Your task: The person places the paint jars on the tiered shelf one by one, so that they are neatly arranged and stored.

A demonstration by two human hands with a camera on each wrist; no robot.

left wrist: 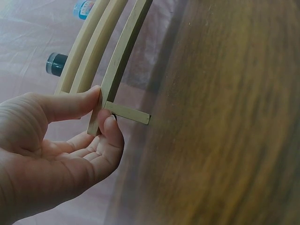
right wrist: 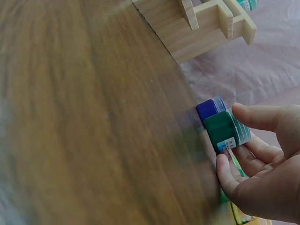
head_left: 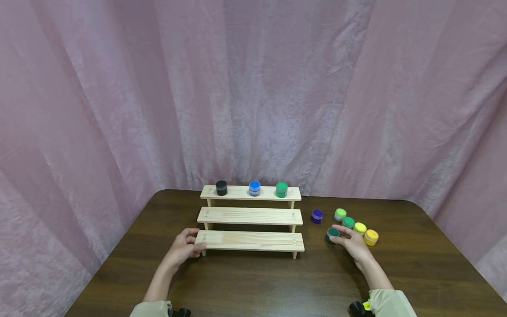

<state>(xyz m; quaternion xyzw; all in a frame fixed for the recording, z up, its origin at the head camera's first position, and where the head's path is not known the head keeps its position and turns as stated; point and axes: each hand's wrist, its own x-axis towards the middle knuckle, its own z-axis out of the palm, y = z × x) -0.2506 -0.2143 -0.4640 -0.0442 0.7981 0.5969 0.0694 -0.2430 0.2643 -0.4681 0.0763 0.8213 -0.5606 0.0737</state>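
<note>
While my left hand [head_left: 184, 247] pinches the left end of the wooden rack [head_left: 249, 215] at its near step [head_left: 253, 238], thumb above and bent fingers by the short leg below, my right hand [head_left: 354, 245] has hold of a dark green jar [right wrist: 221, 130]. That grip is parted only by the jar's width, thumb on one side, fingertips on the other; whether the jar touches the table [head_left: 253, 286] I cannot tell. It is right of the rack, near the lowest board's height in the scene. Farther off and slightly left stands a purple jar [head_left: 317, 216]. Beyond my right hand, a slanting row runs from far left to near right: a light green jar [head_left: 339, 215], a mid-green jar [head_left: 348, 222], a yellow jar [head_left: 360, 228] and a deep yellow jar [head_left: 371, 237]. On the far step [head_left: 237, 192] stand a black jar [head_left: 221, 188], a blue jar [head_left: 255, 188] and a bright green jar [head_left: 281, 189], left to right. Behind hangs a pink curtain [head_left: 253, 88].
</note>
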